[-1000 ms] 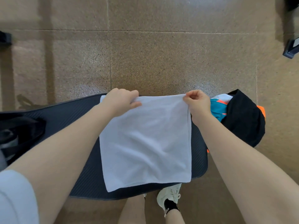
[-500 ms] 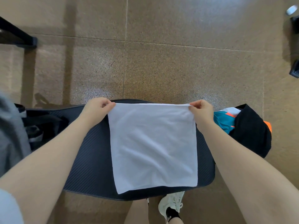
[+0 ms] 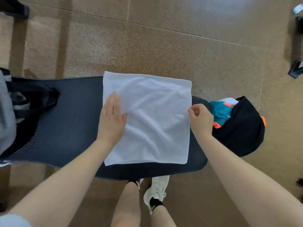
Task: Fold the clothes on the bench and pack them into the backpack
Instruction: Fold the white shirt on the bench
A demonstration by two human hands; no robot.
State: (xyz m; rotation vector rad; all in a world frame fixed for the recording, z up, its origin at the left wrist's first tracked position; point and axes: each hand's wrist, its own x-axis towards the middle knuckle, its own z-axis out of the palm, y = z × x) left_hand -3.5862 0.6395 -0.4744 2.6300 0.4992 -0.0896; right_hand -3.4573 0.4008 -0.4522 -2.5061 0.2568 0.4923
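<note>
The towel (image 3: 147,120) lies flat across the worktop (image 3: 65,128); the left hand (image 3: 112,119) presses it, fingers straight, while the right hand (image 3: 200,119), loosely curled, seems to pinch its right edge. Best fold that edge leftward, corners aligned

The white towel (image 3: 147,120) covers the middle of the bench (image 3: 65,128), and the flat left hand (image 3: 111,118) hides the towel's left edge. The right hand (image 3: 200,120) curls at the right edge; whether it pinches the cloth I cannot tell. At the right end, the black garment (image 3: 239,128) buries most of the teal and orange clothing (image 3: 221,112). The backpack (image 3: 9,104) on the left is blurred and cut off by the frame. Dark objects at the far right edge (image 3: 296,69) are clipped, unidentifiable. The bench hides part of one shoe (image 3: 157,189).
</note>
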